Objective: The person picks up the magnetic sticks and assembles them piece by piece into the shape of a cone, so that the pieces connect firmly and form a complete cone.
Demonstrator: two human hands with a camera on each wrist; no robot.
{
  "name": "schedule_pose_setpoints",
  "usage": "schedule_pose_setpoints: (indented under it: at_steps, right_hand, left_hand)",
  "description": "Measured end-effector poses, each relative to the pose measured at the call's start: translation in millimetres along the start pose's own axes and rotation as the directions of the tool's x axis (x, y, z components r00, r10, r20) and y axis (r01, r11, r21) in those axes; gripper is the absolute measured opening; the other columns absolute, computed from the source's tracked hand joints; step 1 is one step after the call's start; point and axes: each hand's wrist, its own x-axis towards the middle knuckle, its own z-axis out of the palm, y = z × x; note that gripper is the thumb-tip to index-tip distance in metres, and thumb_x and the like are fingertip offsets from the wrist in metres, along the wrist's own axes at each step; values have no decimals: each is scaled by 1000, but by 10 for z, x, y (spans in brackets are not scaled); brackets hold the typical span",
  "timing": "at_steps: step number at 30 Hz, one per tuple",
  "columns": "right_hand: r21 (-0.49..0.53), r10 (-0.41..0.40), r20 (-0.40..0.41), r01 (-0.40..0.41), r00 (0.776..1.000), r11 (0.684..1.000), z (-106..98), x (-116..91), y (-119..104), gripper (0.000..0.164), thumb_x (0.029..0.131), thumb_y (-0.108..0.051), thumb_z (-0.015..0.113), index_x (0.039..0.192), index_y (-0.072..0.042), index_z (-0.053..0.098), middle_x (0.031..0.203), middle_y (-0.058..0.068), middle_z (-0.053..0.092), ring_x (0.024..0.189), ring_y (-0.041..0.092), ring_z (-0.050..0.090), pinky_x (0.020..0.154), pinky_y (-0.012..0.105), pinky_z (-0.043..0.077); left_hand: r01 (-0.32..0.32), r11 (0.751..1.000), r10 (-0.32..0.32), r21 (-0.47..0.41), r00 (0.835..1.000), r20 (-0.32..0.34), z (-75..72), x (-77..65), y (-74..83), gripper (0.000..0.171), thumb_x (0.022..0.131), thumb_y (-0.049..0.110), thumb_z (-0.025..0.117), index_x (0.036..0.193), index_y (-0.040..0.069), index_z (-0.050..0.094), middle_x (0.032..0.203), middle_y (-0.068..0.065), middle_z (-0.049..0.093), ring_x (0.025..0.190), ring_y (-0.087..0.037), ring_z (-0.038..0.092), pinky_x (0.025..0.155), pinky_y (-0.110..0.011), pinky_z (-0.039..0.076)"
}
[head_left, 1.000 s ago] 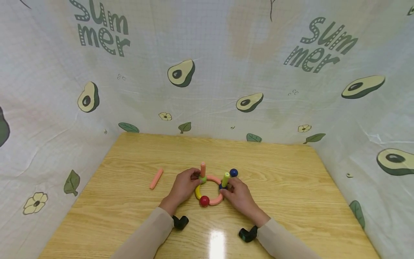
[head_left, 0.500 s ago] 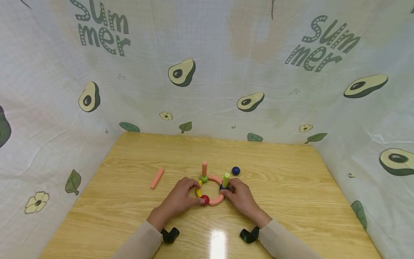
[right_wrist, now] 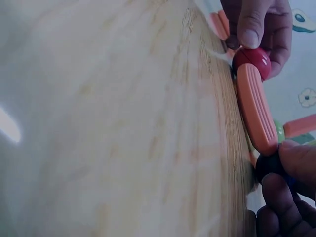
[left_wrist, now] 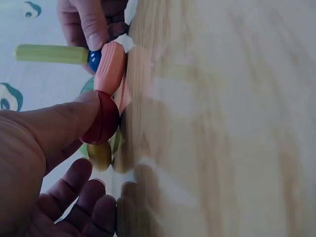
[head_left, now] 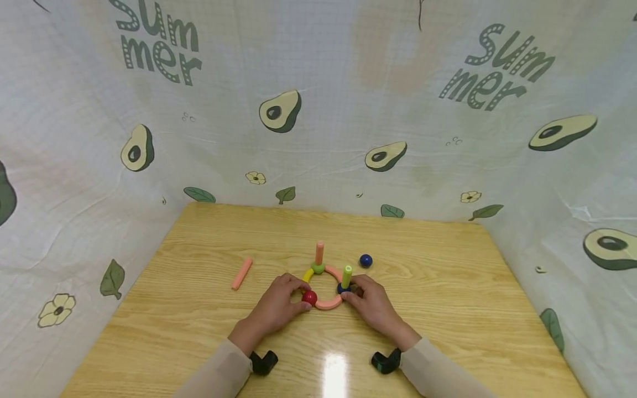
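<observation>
A ring of toy pieces lies on the table, made of curved salmon bars (head_left: 328, 304), a curved yellow bar (head_left: 308, 275) and balls at the joints. My left hand (head_left: 278, 305) pinches the red ball (head_left: 309, 298) at the ring's front left. With thumb and fingers, my right hand (head_left: 372, 304) grips the dark blue ball (right_wrist: 269, 168) on the right side; a lime stick (head_left: 346, 276) rises from that ball. At the back, a green ball (head_left: 318, 269) carries an upright salmon stick (head_left: 319, 253), touched by neither hand.
A loose salmon stick (head_left: 242, 273) lies left of the ring. Behind the right hand sits a loose blue ball (head_left: 365, 260). Printed cloth (head_left: 328, 182) hangs behind and beside the wooden table (head_left: 423, 265).
My left hand has left the green ball for the red one. The red ball has shifted slightly left and back; the green ball has moved right and back. My right hand keeps its grip.
</observation>
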Motion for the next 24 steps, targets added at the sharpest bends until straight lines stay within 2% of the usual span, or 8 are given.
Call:
schedule_pose_setpoints:
  at_steps: [5, 12, 19, 24]
  right_hand:
    - [-6, 2, -9, -2, 1000, 1000, 18, 17, -1, 24, 95, -19, 81, 119, -16, 76, 101, -7, 67, 78, 8, 56, 70, 25, 47]
    - [-9, 17, -13, -17, 1000, 1000, 46, 25, 12, 32, 93, -19, 83, 124, -15, 75, 99, -7, 67, 81, 8, 58, 72, 24, 49]
    - [3, -4, -19, 4, 1000, 1000, 54, 12, 1, 32, 93, -18, 83, 123, -12, 75, 98, -5, 67, 78, 6, 57, 69, 23, 48]
    - [1, -17, -20, 17, 1000, 1000, 59, 7, -6, 31, 93, -18, 83, 122, -12, 75, 96, -4, 66, 78, 6, 57, 68, 23, 48]
  left_hand:
    - [-6, 1000, 6, -18, 1000, -10, -14, 18, -21, 32, 96, 28, 81, 125, 20, 73, 125, -2, 63, 120, -25, 59, 101, -49, 51]
    - [1, 1000, -2, -24, 999, -35, -26, 30, -39, 32, 98, 26, 78, 128, 17, 73, 122, -2, 67, 115, -22, 63, 99, -47, 53]
    - [8, 1000, -9, -22, 998, -60, -39, 50, -57, 33, 97, 23, 78, 129, 14, 74, 116, -1, 70, 92, -13, 58, 82, -34, 51]
    - [12, 999, -15, -48, 997, -78, -29, 56, -93, 34, 96, 24, 80, 129, 15, 76, 115, 2, 71, 89, -10, 57, 80, -30, 50]
